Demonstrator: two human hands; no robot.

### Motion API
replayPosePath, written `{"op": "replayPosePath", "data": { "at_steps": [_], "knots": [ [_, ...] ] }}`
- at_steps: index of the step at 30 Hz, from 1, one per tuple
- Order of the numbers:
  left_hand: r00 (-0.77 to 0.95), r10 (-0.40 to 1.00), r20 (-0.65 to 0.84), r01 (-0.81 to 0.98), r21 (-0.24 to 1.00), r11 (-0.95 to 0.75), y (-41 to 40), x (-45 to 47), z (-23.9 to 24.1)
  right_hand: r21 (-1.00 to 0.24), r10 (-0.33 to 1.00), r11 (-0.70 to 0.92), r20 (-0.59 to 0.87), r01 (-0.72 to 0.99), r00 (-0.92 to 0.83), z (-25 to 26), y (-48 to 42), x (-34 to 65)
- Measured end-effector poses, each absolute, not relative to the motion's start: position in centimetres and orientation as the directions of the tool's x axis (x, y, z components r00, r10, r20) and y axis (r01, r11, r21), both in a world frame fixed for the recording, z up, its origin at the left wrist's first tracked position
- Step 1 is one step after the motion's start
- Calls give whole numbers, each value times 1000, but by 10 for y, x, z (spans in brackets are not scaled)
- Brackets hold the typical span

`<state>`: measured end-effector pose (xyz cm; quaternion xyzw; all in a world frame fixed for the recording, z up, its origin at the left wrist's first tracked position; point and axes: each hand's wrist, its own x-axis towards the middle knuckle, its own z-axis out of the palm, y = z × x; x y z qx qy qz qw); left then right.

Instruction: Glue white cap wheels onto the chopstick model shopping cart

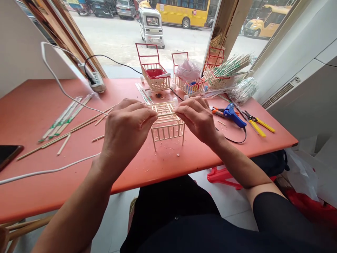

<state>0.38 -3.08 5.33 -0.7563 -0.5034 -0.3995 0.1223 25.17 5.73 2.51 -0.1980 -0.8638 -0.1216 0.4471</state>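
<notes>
A small frame of pale wooden sticks (168,133), with railed sides and thin legs, stands on the table in front of me. Above its top, a thin wooden stick (166,114) spans the gap between my hands. My left hand (129,121) is closed, thumb and fingertips pinching the stick's left end. At the right end, my right hand (196,116) pinches it the same way. Both hands are at the frame's upper edge; whether the stick touches the frame is hard to tell.
The orange-red table (126,168) also holds a blue glue gun (233,114), yellow-handled pliers (259,125), wrapped chopsticks (67,117), loose sticks (63,144) and a phone (9,154). Several red-trimmed stick carts (155,75) line the window side. A white cable (52,171) crosses the left.
</notes>
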Motion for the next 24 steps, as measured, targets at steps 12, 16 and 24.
{"op": "replayPosePath", "data": {
  "at_steps": [12,16,24],
  "knots": [
    [190,645,741,842,215,-494,-29,5,54,13,256,896,801,443,-541,23,58,256],
    [188,637,747,833,222,-506,-28,4,52,-13,294,887,786,461,-544,24,57,261],
    [164,660,733,834,255,-490,-30,4,50,-74,359,859,793,507,-492,35,51,287]
  ]
}}
